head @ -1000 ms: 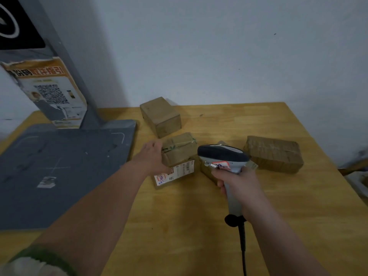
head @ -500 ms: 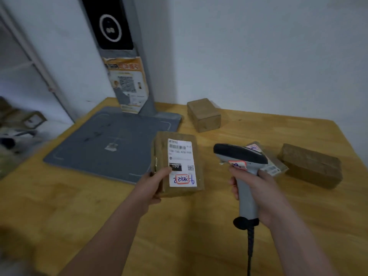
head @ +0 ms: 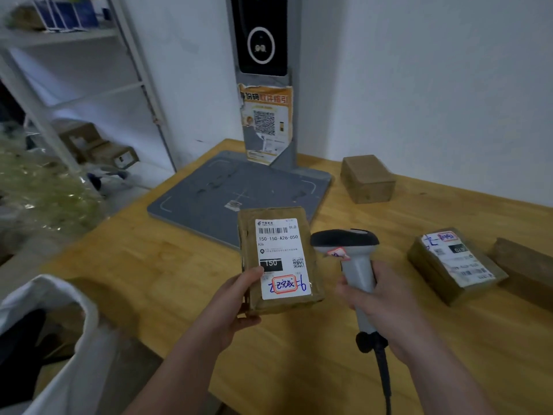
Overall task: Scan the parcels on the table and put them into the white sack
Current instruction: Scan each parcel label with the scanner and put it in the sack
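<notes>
My left hand (head: 236, 301) grips a brown parcel (head: 279, 259) by its lower left corner and holds it above the table, white label facing me. Just right of it, my right hand (head: 380, 304) grips the handle of a grey barcode scanner (head: 350, 253), whose black head sits beside the parcel's right edge. Three more brown parcels lie on the wooden table (head: 167, 274): a plain one (head: 366, 178) at the back, a labelled one (head: 454, 265) at the right and another (head: 523, 265) at the right edge. The white sack (head: 71, 342) stands open at the lower left.
A grey scanning platform (head: 215, 187) with an upright post and QR poster (head: 266, 124) stands at the table's back. A white shelf rack (head: 59, 94) with boxes is at the left. A clear plastic bag (head: 39, 193) lies left of the table.
My left hand lifted the parcel from the pile and turned its label up toward me. My view swung left, so the sack and shelves came into sight. The scanner stays beside the parcel.
</notes>
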Motion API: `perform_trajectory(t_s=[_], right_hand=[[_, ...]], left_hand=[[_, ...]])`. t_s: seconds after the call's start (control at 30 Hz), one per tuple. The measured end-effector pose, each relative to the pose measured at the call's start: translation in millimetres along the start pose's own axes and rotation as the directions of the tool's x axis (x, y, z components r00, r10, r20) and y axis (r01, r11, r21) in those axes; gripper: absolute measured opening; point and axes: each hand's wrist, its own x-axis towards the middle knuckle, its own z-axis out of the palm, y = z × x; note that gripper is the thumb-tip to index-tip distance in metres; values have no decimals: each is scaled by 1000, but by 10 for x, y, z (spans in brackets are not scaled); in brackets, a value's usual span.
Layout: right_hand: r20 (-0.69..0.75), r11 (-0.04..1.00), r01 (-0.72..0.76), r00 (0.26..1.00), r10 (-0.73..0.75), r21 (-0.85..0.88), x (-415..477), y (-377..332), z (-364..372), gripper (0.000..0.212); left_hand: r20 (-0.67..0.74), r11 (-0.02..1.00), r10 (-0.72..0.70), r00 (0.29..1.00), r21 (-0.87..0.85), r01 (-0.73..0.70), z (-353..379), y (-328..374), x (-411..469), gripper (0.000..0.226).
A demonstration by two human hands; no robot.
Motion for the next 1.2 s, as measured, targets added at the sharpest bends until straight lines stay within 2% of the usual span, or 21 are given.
perform_trajectory(t_s=[0.1, 0.27, 0.43, 0.6, 0.73, 1.2], right_hand=[[18, 997, 58, 998, -57, -48, -60, -65, 285, 13], [-65, 942, 190, 974, -215, -275, -178, -256, 882, 9], [-44, 915, 172, 978, -202, -365, -339, -424, 1354, 12], [-21, 956, 154, 986, -165, -249, -463, -500, 1648, 15], [23, 998, 45, 999, -44, -52, -542, -586, 1784, 14], [172, 997, 66, 982, -72, 39, -852, -914, 2092, 11]], left_hand=[[-10, 1000, 5, 1000, -9, -5, -286, -15, -61, 32], [-52, 999, 3, 999, -40, -5, -810, -20, -119, 35], [-80, 996, -21, 997, -83, 14, -1257, -82, -161, 36], [-85, 992, -24, 996, -128, 13, -1589, -155, -195, 40], [-122, 986, -10, 993, -169, -11, -1781, -226, -210, 47], [-150, 971, 14, 989, -235, -50, -2218, -383, -338, 49]])
